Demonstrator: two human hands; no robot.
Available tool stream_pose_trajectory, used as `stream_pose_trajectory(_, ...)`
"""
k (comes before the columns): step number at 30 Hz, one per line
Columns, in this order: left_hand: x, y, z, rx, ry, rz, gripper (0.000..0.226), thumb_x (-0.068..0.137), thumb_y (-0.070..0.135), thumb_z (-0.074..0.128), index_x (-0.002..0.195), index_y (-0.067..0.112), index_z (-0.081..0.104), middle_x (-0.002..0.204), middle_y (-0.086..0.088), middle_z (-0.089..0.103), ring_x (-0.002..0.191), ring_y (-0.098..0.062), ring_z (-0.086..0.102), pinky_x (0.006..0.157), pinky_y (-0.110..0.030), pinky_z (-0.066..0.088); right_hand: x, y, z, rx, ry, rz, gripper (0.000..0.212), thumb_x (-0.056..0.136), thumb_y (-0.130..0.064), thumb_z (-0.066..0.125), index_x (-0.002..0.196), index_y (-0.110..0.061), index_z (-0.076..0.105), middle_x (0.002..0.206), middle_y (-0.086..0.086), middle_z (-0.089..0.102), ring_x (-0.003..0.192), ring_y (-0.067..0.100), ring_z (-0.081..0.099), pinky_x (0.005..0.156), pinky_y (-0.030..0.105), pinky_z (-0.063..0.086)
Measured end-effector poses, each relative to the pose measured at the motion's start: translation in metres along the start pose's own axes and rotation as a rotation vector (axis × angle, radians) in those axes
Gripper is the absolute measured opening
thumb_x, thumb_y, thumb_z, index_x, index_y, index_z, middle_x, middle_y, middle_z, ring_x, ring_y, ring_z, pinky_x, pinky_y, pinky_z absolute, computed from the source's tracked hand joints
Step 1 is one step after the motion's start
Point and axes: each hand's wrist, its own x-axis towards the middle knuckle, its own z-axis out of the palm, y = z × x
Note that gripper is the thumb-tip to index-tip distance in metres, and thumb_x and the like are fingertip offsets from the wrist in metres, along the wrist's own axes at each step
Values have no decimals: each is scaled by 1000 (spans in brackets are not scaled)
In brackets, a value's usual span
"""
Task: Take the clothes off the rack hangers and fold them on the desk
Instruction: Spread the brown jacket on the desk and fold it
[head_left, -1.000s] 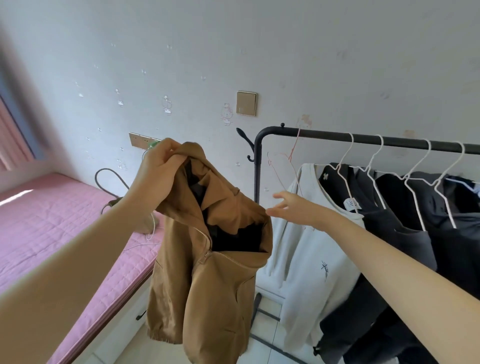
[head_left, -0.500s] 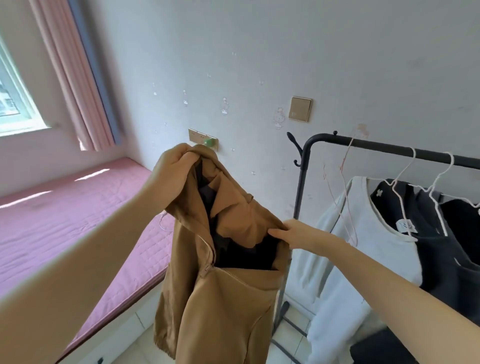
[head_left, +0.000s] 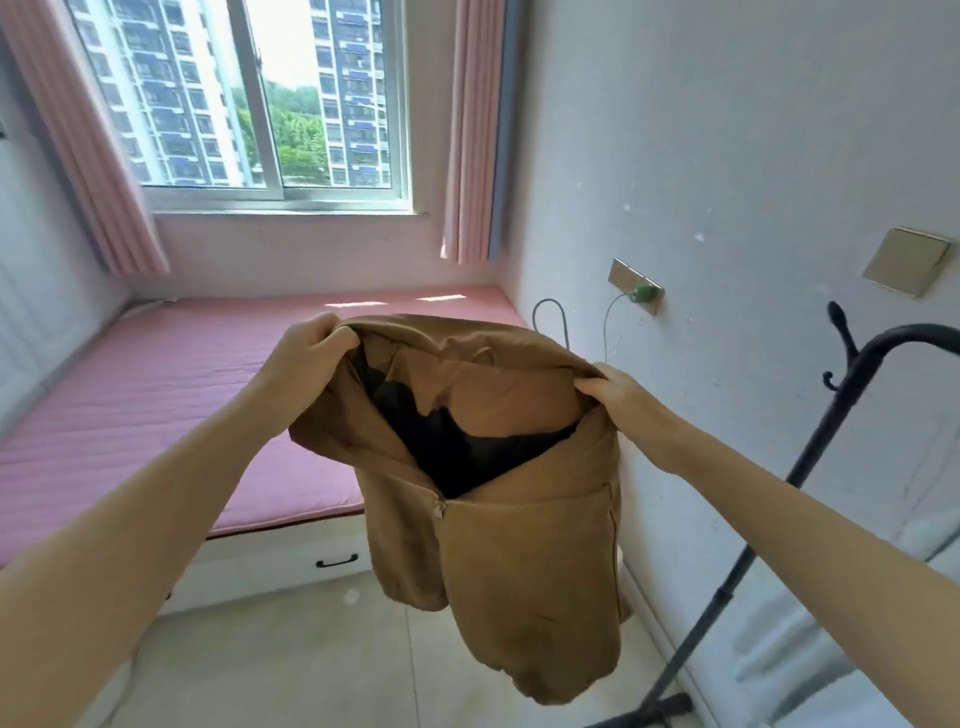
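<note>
Held one brown jacket (head_left: 498, 499) in mid-air at frame centre, off its hanger, black lining showing, zip partly open. Gripped its collar edge with the left hand (head_left: 306, 353) at 10 o'clock and with the right hand (head_left: 618, 400) at 2 o'clock, fingers curled into cloth. Beyond, at 9 o'clock, lay one pink mattress (head_left: 156, 395); at 12, one window (head_left: 244, 98) between two pink curtains (head_left: 467, 130). At 3, stood one black rack (head_left: 831, 426) against the white wall (head_left: 727, 156), bearing two plates. Below, pale tiled floor (head_left: 291, 654).

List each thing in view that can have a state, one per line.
brown jacket: off its hanger, held up in the air, zipper partly open
left hand: grips jacket's top edge
right hand: grips jacket's other top edge
curtains: drawn aside
drawer: closed
green plug: in wall socket
</note>
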Motion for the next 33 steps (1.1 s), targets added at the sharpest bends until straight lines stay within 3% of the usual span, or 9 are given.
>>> stream_pose_trajectory(4, -51, -26, -45, 157, 89, -90, 26, 94, 14, 48, 69, 12, 41, 65, -5, 40, 63, -20, 37, 57, -33, 29, 14, -29, 34, -117, -175, -23, 38, 81, -50, 57, 100, -18, 48, 100, 4, 51, 97, 20, 51, 88, 37, 41)
stream_pose_trajectory(9, -111, -47, -111, 286, 215, -199, 28, 94, 15, 49, 68, 15, 38, 63, -2, 41, 63, -20, 39, 56, -34, 30, 19, -75, 95, -257, -398, -156, 57, 63, -31, 56, 114, -14, 37, 102, 6, 44, 95, 19, 47, 81, 37, 45)
stream_pose_trajectory(12, -154, -57, -155, 366, 314, -266, 24, 96, 16, 47, 73, 14, 40, 68, -3, 45, 64, -17, 42, 57, -32, 31, 25, -98, 150, -371, -461, -295, 43, 79, -19, 59, 115, -11, 38, 100, 8, 47, 92, 19, 48, 80, 43, 49)
stream_pose_trajectory(15, -204, -70, -204, 451, 350, -343, 22, 97, 21, 45, 79, 11, 41, 69, -5, 46, 64, -20, 44, 57, -35, 31, 22, -122, 214, -401, -537, -387, 31, 89, -10, 55, 115, -11, 39, 100, 7, 49, 88, 18, 49, 74, 38, 47)
stream_pose_trajectory(20, -295, -87, -276, 532, 417, -468, 29, 93, 35, 44, 89, 6, 47, 75, -12, 54, 71, -30, 54, 61, -36, 37, 1, -158, 321, -415, -664, -593, 19, 90, -19, 60, 103, -20, 46, 97, 1, 54, 88, 18, 52, 72, 35, 43)
stream_pose_trajectory(24, -372, -97, -329, 624, 496, -544, 43, 93, 51, 38, 103, 10, 49, 81, -8, 59, 69, -21, 56, 63, -43, 46, -36, -194, 406, -410, -747, -812, 13, 88, -22, 65, 92, -23, 53, 89, -5, 55, 81, 12, 51, 62, 27, 36)
stream_pose_trajectory(27, -433, -103, -372, 681, 535, -583, 32, 95, 51, 39, 90, 19, 43, 74, -9, 57, 64, -23, 56, 61, -44, 45, -74, -221, 474, -373, -812, -898, 8, 88, -19, 66, 88, -15, 59, 83, -3, 56, 78, 14, 51, 62, 25, 35)
stream_pose_trajectory(30, -482, -105, -406, 785, 518, -643, 36, 91, 58, 38, 86, 23, 36, 62, -9, 49, 52, -21, 47, 51, -35, 36, -111, -243, 535, -384, -831, -1006, 18, 88, -21, 65, 82, -5, 62, 79, 2, 57, 78, 19, 51, 62, 26, 35)
stream_pose_trajectory(33, -532, -107, -441, 785, 470, -739, 52, 78, 75, 38, 93, 25, 35, 70, -11, 56, 59, -25, 54, 53, -35, 41, -149, -260, 592, -326, -823, -1079, 25, 89, -23, 65, 77, -1, 61, 74, 7, 57, 74, 22, 51, 65, 31, 35)
